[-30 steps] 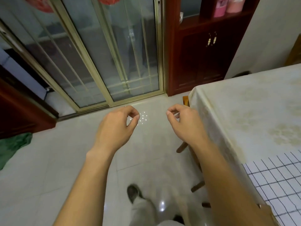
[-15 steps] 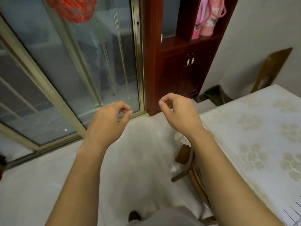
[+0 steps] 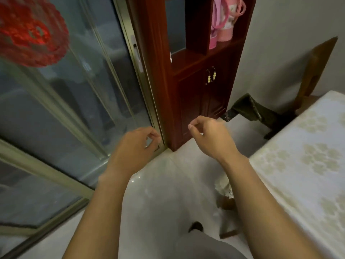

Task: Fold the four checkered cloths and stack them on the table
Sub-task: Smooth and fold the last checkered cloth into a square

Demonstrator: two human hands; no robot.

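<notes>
The wide sliding glass door with its pale gold metal frame (image 3: pixel 65 113) filled the left half of the view, and the glossy pale tiled floor (image 3: pixel 158 193) ran from it toward the person's feet. On the right stood the table under a cream tablecloth printed with faint flowers (image 3: pixel 308 165); only a bare stretch of it showed, presumably where the folded stack would go. None of the four checkered cloths appeared anywhere in view, so where they lay could not be told. Beyond the table's near corner rose a tall dark red wooden cabinet (image 3: pixel 196 90), and a brown wooden chair (image 3: pixel 317 68) leaned by the grey wall at the table's far side. A round red lacy paper decoration (image 3: pixel 28 32) was stuck on the glass at upper left. Both bare forearms reached forward over the floor, apart from the table. The left hand (image 3: pixel 134 152) had its fingers curled in, thumb meeting forefinger, with nothing visible between them; the right hand (image 3: pixel 211 137) was curled likewise and equally empty. The paired pose suggested hands readied to take a cloth by two corners, though that is only a reading. Two pink flasks with straps (image 3: pixel 224 19) sat on the cabinet shelf.
</notes>
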